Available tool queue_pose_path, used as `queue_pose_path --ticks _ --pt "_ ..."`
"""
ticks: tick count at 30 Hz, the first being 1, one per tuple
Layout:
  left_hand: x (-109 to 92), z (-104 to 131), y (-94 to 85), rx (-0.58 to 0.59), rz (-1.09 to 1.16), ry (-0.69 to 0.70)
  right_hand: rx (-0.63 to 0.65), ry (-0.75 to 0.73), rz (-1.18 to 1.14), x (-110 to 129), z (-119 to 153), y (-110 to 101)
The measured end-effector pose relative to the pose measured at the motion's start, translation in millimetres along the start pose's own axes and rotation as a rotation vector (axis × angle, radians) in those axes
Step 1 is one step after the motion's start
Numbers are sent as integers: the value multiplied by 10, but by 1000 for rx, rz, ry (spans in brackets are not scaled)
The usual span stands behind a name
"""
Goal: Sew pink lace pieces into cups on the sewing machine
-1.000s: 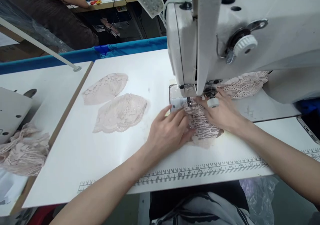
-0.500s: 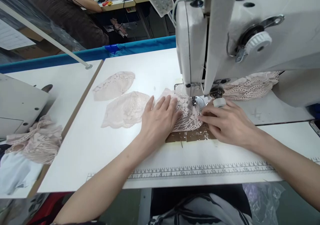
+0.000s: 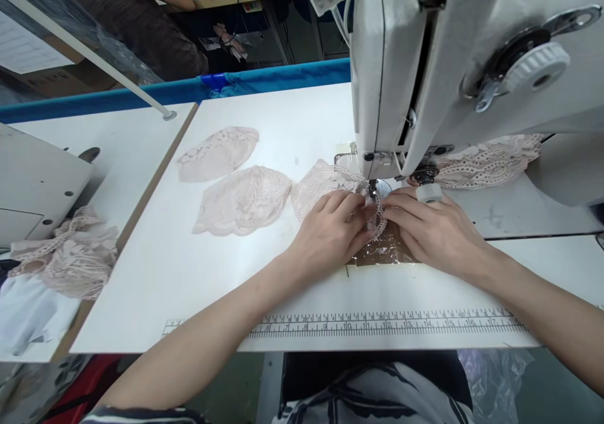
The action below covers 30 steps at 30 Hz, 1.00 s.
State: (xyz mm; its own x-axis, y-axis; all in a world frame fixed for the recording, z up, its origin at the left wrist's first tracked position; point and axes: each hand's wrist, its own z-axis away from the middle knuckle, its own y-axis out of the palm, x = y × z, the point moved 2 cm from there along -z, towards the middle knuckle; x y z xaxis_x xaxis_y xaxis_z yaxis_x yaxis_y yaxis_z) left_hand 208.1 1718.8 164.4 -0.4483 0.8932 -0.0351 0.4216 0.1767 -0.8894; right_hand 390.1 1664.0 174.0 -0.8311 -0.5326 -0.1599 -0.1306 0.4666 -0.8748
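A pale pink lace piece [image 3: 314, 188] lies under the presser foot [image 3: 373, 188] of a white sewing machine [image 3: 384, 78]. My left hand [image 3: 330, 229] is bent over this lace, its fingers curled and gripping the fabric just left of the foot. My right hand [image 3: 431, 226] is on the other side, fingertips pinched at the lace's scalloped edge [image 3: 380, 216], close to the needle. Fingers hide part of the lace. Two more pale lace cups [image 3: 243, 200] lie flat to the left of my left hand, one behind the other.
More gathered lace [image 3: 491, 163] lies behind the machine's head. A printed ruler [image 3: 377, 324] runs along the front table edge. At left, a second machine [image 3: 38, 185] stands beside a lace heap [image 3: 80, 257]. Beyond the blue cloth edge [image 3: 283, 79] sits another person [image 3: 136, 21].
My left hand has gone from lying flat with spread fingers to curled on the lace, moving right toward the needle. My right hand stays near the foot. The view has shifted slightly.
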Motion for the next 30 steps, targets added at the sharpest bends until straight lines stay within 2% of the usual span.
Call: queue_pose_path --ticks 7,30 --pt "-45 34 23 31 -89 32 114 28 109 14 -7 67" --pt "-43 19 5 24 -115 28 82 23 213 39 -4 71"
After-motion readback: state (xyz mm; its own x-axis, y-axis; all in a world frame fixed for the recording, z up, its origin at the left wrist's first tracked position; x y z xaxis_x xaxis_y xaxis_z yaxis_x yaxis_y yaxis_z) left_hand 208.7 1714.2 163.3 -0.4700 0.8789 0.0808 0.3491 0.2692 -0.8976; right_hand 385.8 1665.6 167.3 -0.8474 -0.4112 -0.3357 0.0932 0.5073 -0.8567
